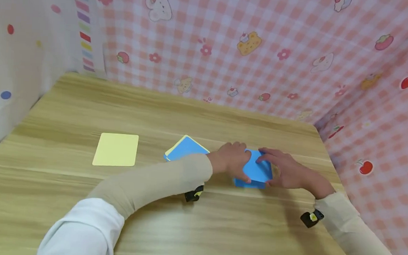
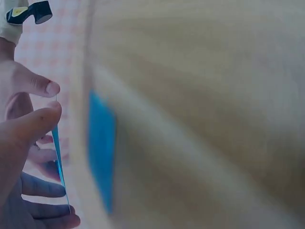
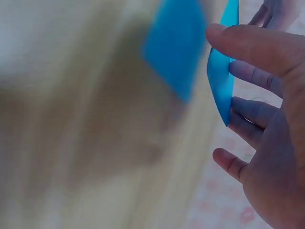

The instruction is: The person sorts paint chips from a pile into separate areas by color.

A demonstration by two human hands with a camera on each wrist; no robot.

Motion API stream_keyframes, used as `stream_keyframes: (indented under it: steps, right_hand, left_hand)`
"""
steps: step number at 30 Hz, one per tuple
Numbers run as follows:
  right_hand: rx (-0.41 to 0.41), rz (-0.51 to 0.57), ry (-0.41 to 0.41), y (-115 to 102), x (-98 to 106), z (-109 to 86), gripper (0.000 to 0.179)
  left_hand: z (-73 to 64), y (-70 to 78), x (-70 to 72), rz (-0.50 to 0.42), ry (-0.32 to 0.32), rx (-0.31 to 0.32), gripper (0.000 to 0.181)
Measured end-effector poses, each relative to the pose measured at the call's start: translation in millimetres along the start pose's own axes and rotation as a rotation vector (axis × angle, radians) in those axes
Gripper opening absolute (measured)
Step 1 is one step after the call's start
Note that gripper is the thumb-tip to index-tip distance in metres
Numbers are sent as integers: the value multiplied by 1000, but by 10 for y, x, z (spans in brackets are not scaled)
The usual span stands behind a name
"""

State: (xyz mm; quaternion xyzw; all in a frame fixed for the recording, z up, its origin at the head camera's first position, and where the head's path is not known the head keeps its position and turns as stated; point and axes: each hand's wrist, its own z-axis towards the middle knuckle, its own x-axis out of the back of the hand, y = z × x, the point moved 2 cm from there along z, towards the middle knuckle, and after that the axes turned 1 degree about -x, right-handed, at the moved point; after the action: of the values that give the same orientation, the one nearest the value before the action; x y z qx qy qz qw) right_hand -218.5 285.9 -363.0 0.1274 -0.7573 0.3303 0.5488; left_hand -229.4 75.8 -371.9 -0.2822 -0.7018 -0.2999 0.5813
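Both hands hold a thin blue square card (image 1: 257,168) between them, lifted above the wooden table. My left hand (image 1: 232,160) grips its left side, with the thumb on the near face and fingers behind, as the left wrist view shows. On the opposite side, my right hand (image 3: 279,90) pinches the card (image 3: 220,78) between thumb and fingers. Under it, a second blue card (image 2: 101,152) lies on the table, mostly covered in the head view. Just left of my left hand, a blue card (image 1: 186,147) lies over a yellow one (image 1: 171,150), partly hidden by my sleeve.
A yellow square card (image 1: 116,150) lies by itself toward the left of the wooden table (image 1: 198,227). Pink checked cloth (image 1: 200,65) hangs along the back and right edges. White cloth with coloured dots (image 1: 24,48) borders the left side.
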Motion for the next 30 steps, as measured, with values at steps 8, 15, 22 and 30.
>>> stream_keyframes:
  steps: [8,15,22,30]
  right_hand:
    - [22,1,16,100,-345,46,55]
    - [26,-41,-1,43,-281,55,56]
    - [15,-130,141,-506,-82,371,43]
    - [-65,-129,139,-1171,-381,808,58]
  left_hand:
    - [8,70,-302,-4,-26,54,78]
    - [-35,-11,-234,27,-65,15,83]
    - [-438,-652,131,-83,-126,-57,81]
    - [-1107,-1286,36,-152,-173,-115,85]
